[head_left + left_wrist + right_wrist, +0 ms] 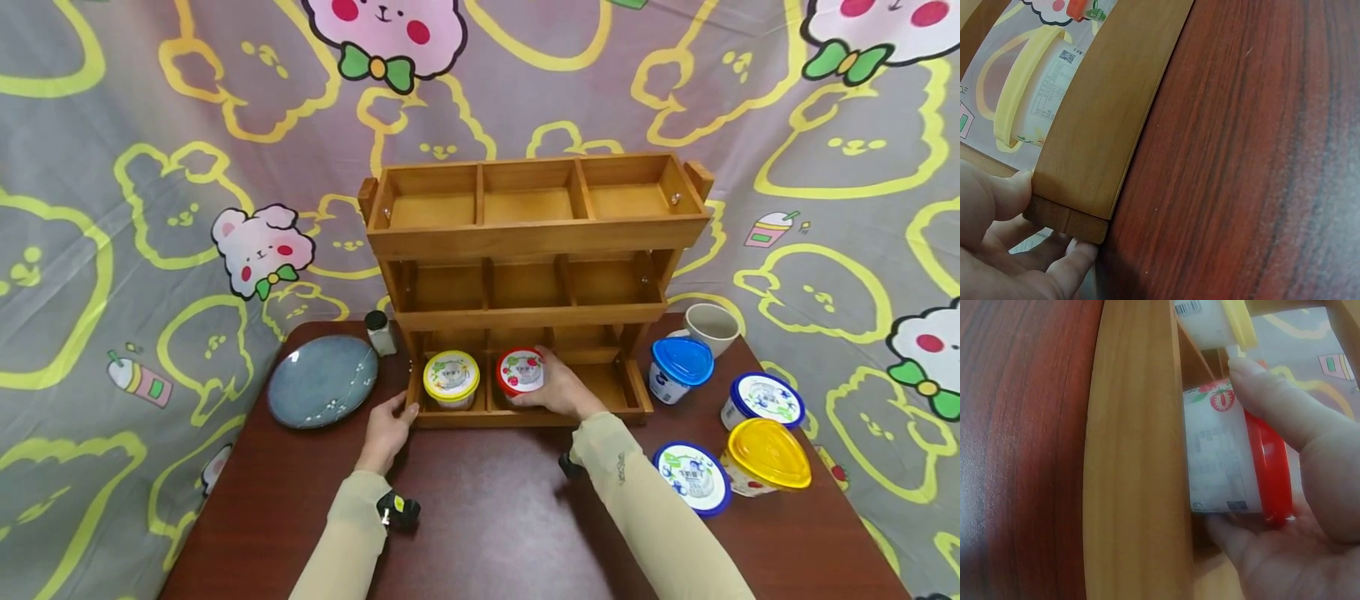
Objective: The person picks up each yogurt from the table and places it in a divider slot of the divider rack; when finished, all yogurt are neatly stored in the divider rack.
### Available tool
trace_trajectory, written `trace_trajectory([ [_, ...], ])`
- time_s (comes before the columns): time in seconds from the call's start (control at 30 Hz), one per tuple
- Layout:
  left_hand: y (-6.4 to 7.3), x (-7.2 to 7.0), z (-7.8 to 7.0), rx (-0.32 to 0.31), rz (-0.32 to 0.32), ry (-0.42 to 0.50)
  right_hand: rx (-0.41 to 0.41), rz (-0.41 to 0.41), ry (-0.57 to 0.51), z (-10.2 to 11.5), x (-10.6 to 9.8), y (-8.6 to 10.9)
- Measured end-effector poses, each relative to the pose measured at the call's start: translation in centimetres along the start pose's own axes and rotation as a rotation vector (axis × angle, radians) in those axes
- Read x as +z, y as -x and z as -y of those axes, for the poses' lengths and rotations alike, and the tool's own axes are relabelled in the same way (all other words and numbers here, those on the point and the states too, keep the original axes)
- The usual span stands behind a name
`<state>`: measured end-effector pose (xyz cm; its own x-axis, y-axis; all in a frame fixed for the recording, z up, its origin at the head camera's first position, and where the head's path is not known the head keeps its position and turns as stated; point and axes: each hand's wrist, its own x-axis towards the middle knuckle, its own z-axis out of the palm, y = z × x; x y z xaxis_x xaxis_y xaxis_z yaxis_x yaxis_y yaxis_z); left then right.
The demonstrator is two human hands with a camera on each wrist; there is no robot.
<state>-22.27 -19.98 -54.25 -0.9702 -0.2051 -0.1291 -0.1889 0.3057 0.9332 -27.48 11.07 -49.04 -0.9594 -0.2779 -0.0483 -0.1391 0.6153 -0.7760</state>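
Right grip (558, 388) holds the red-lidded tub (521, 372) between thumb and fingers, in the bottom middle compartment of the wooden rack (525, 319); left grip (386, 430) clasps its lower left corner; the yellow-lidded tub (451, 377) sits between them.

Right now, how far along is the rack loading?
Looks done: the yellow-lidded tub sits bottom left in the wooden rack. In hand: the right hand grips the red-lidded tub at bottom middle, while the left hand holds the rack's lower left corner. Probably left: four other tubs on the table to the right.
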Motion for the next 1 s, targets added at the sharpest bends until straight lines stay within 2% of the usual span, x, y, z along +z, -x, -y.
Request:
trace_trajectory([
  [0.5,0.2,0.0,-0.1,0.013,-0.009,0.003,0.015,0.011,0.016,-0.1,0.2,0.0],
  [0.7,0.2,0.2,0.1,0.014,-0.002,0.004,0.058,-0.012,0.031,0.2,0.1,0.6],
  [0.87,0.2,0.1,0.2,0.018,-0.012,0.002,0.059,-0.027,0.079,1.9,-1.3,2.3],
  [1.0,0.2,0.1,0.2,0.02,-0.015,0.001,0.029,-0.041,0.145,3.5,-3.7,5.1],
])
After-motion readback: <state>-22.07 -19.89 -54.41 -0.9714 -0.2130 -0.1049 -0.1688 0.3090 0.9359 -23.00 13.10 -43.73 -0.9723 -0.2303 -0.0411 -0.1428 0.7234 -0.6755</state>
